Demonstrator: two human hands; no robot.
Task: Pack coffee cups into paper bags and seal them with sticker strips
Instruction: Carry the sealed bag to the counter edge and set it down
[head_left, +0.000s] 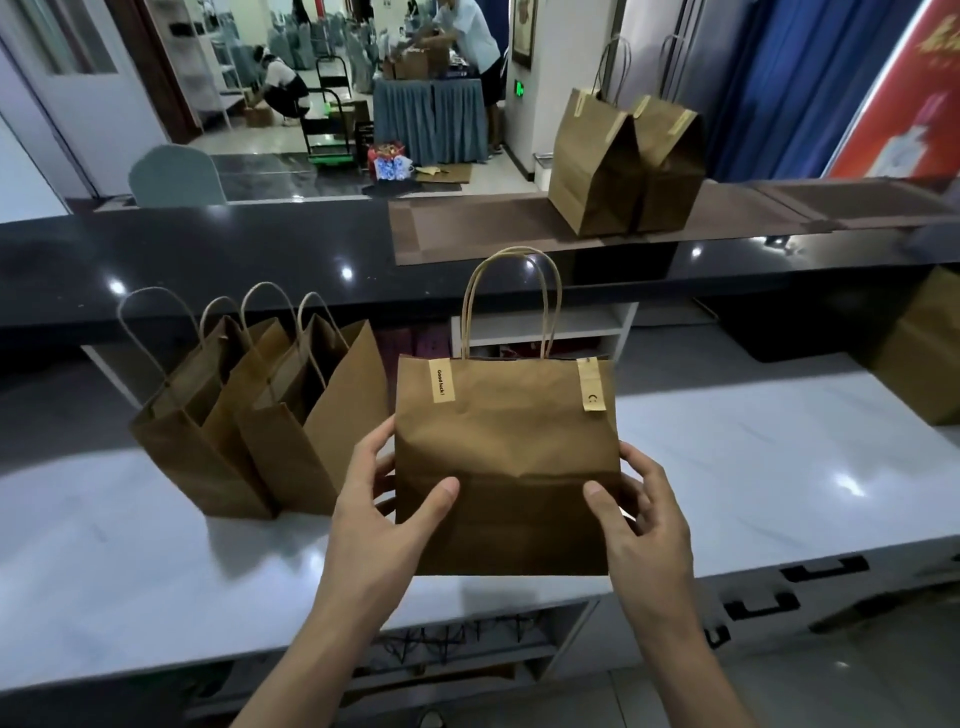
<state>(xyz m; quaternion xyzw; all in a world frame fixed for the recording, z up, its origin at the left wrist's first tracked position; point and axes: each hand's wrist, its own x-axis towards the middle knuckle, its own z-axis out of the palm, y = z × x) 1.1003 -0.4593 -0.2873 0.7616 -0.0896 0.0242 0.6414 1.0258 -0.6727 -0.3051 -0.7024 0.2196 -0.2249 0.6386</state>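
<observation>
Nearest the camera, the left hand (387, 499) and the right hand (636, 512) hold a sealed paper bag (506, 467) between them, one on each side wall, thumbs pressed onto the front panel and fingers wrapped round the edges; each grip is closed on the bag, not wide. The bag stands upright with its long axis vertical, its base at or just above the white tabletop (156, 561), though contact cannot be told for sure. From the hands the bag lies at 12 o'clock, and both hands are equally near it, so neither has the advantage for the coming move. Its mouth is folded shut and held by two sticker strips, the left strip (443, 381) and the right strip (592, 384), with the twisted handles (511, 301) rising above. Sealing looks finished on this one, so the likely next step is to carry it away. At 10 o'clock from the held bag, just beside it, a row of open bags (244, 410) stands on the same tabletop, mouths up, apparently not yet sealed; whether they hold cups cannot be seen. Farther off at 1 o'clock, on the raised dark counter (260, 244), two finished bags (623, 166) stand touching on a brown mat (493, 228), which suggests the destination lies up and forward to the right, favouring a lift led by the right hand.
</observation>
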